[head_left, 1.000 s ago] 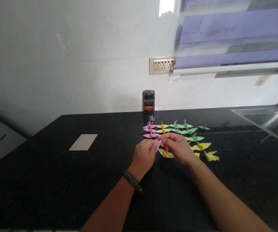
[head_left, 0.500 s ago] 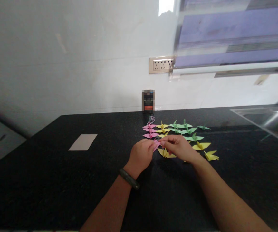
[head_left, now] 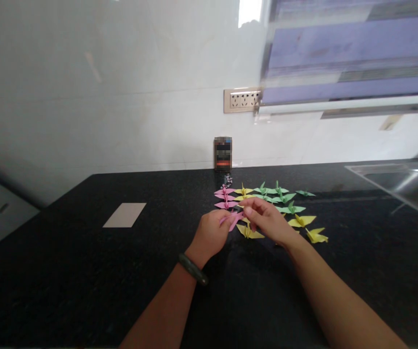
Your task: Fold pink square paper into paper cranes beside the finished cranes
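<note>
Between my two hands is a pink paper crane (head_left: 235, 221), its narrow folded points partly covered by fingers. My left hand (head_left: 213, 233) grips its left side, fingers closed, with a dark bangle (head_left: 193, 269) on the wrist. At the crane's right end, the thumb and forefinger of my right hand (head_left: 267, 220) are pinched together. Just beyond my hands stand several finished pink cranes (head_left: 225, 198) in a column. Beside them are yellow cranes (head_left: 244, 191) and green cranes (head_left: 283, 198). Another yellow crane (head_left: 249, 232) lies below my right fingers, and part of the rows is hidden behind that hand.
A pale square sheet of paper (head_left: 125, 215) lies on the black countertop (head_left: 85, 286) at left. Against the wall leans a phone-like device (head_left: 223, 154) with a blurred screen. At the right are a metal sink (head_left: 408, 182) and more yellow cranes (head_left: 317, 235). A wall socket (head_left: 243, 100) is above.
My right fingers have shifted slightly up and right. More of the pink paper crane shows between my hands, its points more spread. The other cranes have stayed in place.
</note>
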Motion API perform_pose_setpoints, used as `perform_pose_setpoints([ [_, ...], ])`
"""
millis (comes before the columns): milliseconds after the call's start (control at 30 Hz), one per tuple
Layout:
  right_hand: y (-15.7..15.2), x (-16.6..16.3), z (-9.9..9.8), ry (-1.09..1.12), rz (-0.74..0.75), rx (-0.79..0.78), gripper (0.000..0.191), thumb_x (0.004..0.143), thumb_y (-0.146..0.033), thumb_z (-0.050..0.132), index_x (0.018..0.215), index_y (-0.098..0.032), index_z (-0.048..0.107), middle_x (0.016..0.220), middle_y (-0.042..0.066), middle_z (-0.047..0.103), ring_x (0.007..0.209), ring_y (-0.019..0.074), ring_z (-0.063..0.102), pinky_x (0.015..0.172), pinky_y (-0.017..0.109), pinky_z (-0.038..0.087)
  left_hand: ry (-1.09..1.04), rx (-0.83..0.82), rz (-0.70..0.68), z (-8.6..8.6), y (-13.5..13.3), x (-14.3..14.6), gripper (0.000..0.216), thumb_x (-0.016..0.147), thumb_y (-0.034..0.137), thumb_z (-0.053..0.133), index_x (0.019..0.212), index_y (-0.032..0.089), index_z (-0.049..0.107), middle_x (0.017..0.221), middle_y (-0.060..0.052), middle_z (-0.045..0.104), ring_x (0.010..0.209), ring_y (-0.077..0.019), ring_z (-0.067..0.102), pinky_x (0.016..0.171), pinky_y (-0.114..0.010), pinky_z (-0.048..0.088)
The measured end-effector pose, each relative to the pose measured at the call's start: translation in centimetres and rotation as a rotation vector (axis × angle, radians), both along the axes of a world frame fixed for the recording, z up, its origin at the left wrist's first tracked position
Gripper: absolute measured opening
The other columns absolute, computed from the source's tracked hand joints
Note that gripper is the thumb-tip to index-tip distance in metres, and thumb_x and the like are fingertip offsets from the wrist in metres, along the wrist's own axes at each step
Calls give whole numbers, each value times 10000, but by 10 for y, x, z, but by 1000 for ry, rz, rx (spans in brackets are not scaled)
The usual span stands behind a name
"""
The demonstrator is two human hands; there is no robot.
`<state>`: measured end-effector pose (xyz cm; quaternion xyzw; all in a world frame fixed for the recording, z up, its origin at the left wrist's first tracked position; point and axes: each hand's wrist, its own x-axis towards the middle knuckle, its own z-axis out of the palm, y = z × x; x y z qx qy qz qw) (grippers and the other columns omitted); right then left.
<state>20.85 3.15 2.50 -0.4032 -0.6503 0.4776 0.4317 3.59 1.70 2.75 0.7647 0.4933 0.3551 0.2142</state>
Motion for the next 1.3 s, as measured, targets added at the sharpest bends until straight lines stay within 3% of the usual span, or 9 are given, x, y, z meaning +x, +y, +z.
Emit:
perform_pose_setpoints([
  [167,-2,-10,0,-130,-74,99,267,721,-390,593,602,-152,572,551,-16,516,503,88,435,493,219,358,-2,-9,-34,-1,-1,1,274,807,283,421,657,154,610,637,-7,590,617,-123,518,589,-226,369],
  [267,-2,-14,-1,-144,-125,160,256,718,-367,595,579,-153,583,569,-3,535,553,106,460,532,233,368,-44,-25,15,-3,0,2,257,793,284,438,672,152,623,636,-7,595,612,-124,519,582,-229,372],
  [367,-2,-14,-3,-72,-87,79,256,724,-390,583,634,-151,591,535,-23,506,476,80,411,456,210,320,-145,-87,34,-5,1,4,249,778,302,465,699,147,643,654,-18,616,573,-115,516,537,-219,378],
  [533,1,-12,-8,26,-174,-6,300,719,-424,585,596,-156,532,452,-55,423,395,57,344,395,196,259,-463,-291,18,-3,1,8,403,715,272,560,1094,136,553,760,-42,649,466,-81,493,452,-201,395],
  [667,3,-13,-10,90,-259,56,291,680,-413,634,810,-160,577,649,-7,548,515,88,459,484,218,384,-596,-340,105,1,2,9,328,699,226,575,1003,103,589,734,-53,653,522,-95,544,491,-200,426],
  [833,1,-12,-8,-15,-178,202,420,655,-376,676,1027,-206,578,1019,69,558,875,175,534,683,277,462,-473,-185,9,-2,3,5,185,699,287,598,765,126,661,701,-41,663,614,-135,583,564,-228,447],
  [1000,-1,-12,-9,-90,-102,174,196,726,-369,609,774,-182,645,778,39,622,736,160,561,681,291,447,-472,-130,24,0,2,3,158,680,255,618,773,139,670,774,-53,674,714,-160,603,647,-254,460],
  [1167,-5,-21,-10,23,-249,115,237,712,-398,603,659,-167,606,610,9,580,561,121,496,545,252,404,-848,-268,152,1,3,8,468,607,265,690,1038,128,572,730,-22,643,534,-80,528,480,-185,390],
  [1300,-9,-29,-11,93,-257,67,252,691,-406,621,640,-160,598,558,-7,533,512,100,441,502,234,364,-958,-391,97,-2,4,10,286,632,319,667,815,100,639,641,-14,610,506,-60,471,456,-176,345],
])
